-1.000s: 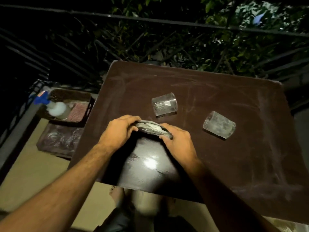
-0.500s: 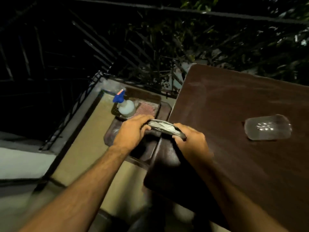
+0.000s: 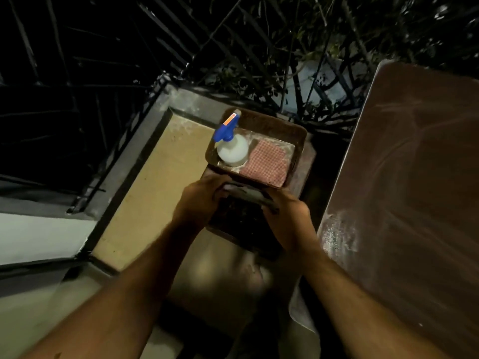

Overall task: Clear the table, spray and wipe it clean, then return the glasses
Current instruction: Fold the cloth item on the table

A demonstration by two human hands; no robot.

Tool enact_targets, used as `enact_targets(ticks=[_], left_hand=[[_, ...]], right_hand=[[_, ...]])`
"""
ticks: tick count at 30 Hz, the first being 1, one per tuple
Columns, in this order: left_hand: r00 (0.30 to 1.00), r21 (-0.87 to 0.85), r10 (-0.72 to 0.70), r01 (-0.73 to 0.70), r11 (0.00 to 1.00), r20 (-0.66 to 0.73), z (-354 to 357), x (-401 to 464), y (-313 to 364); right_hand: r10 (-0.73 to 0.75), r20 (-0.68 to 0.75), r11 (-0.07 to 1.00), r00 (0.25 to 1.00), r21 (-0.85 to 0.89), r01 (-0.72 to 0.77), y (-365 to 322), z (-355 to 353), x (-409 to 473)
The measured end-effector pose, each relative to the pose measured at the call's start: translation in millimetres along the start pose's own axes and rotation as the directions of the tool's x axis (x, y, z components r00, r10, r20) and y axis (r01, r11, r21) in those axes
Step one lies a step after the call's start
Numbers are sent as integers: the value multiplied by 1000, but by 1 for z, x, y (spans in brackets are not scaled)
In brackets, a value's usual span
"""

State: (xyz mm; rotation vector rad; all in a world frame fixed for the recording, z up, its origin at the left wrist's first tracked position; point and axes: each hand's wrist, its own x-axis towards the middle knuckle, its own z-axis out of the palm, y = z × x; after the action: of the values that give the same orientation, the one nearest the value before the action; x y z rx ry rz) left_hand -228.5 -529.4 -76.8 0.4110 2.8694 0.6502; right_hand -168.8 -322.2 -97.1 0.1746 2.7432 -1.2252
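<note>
Hands (image 3: 202, 200) (image 3: 287, 224) gripping a small flat grey object (image 3: 248, 194) between them, beside the table.

I see my left hand curled on its left end and my right hand on its right end; blur hides what the object is. It hangs over a dark tray (image 3: 241, 229) low beside the brown tabletop (image 3: 414, 177). Just beyond, a brown tray (image 3: 293, 126) holds a white spray bottle with blue trigger (image 3: 232, 149) touching a red checked cloth (image 3: 267, 161). No glasses show from here.
</note>
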Motion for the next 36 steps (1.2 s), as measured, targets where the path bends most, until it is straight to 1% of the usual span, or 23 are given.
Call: enact_targets(ticks=[2, 5, 8, 11, 15, 16, 20, 23, 25, 28, 29, 31, 34, 36], left_hand=[[1000, 14, -2, 2, 1000, 20, 17, 4, -18], [995, -17, -68, 69, 997, 66, 40, 13, -41], [985, -3, -97, 98, 995, 140, 57, 22, -58], [983, 7, -112, 113, 994, 143, 70, 26, -71], [972, -15, -139, 145, 989, 191, 80, 31, -81], [969, -14, -148, 154, 988, 200, 83, 33, -83], [961, 78, -166, 153, 985, 223, 92, 35, -90], [958, 53, -199, 192, 980, 207, 93, 37, -90], [961, 65, -189, 179, 982, 201, 92, 38, -90], [954, -9, -216, 222, 975, 209, 88, 42, -89], [956, -15, -203, 211, 977, 213, 87, 45, -89], [953, 17, -182, 183, 983, 242, 85, 50, -87], [934, 39, -217, 215, 976, 284, 79, 52, -81], [945, 2, -240, 246, 969, 224, 73, 47, -74]], right_hand=[[39, -35, 999, 999, -11, -39, 4, 17, 4], [67, -82, 998, 994, -5, -67, 12, 42, 8], [128, -84, 992, 988, 1, -128, 17, 63, 12], [153, -88, 986, 984, -52, -158, 23, 77, 20], [169, -42, 977, 985, -121, -173, 28, 88, 31], [173, -42, 975, 984, -132, -177, 29, 89, 34], [168, -17, 972, 986, -167, -168, 33, 94, 40], [177, 7, 969, 984, -174, -173, 36, 96, 45], [183, 11, 966, 983, -188, -177, 37, 96, 48], [193, 29, 962, 981, -200, -183, 37, 96, 49], [199, 35, 962, 979, -198, -189, 37, 95, 49], [213, 44, 960, 976, -193, -201, 36, 93, 50], [231, 49, 961, 972, -171, -219, 33, 85, 49], [237, 27, 957, 971, -180, -229, 29, 76, 46]])
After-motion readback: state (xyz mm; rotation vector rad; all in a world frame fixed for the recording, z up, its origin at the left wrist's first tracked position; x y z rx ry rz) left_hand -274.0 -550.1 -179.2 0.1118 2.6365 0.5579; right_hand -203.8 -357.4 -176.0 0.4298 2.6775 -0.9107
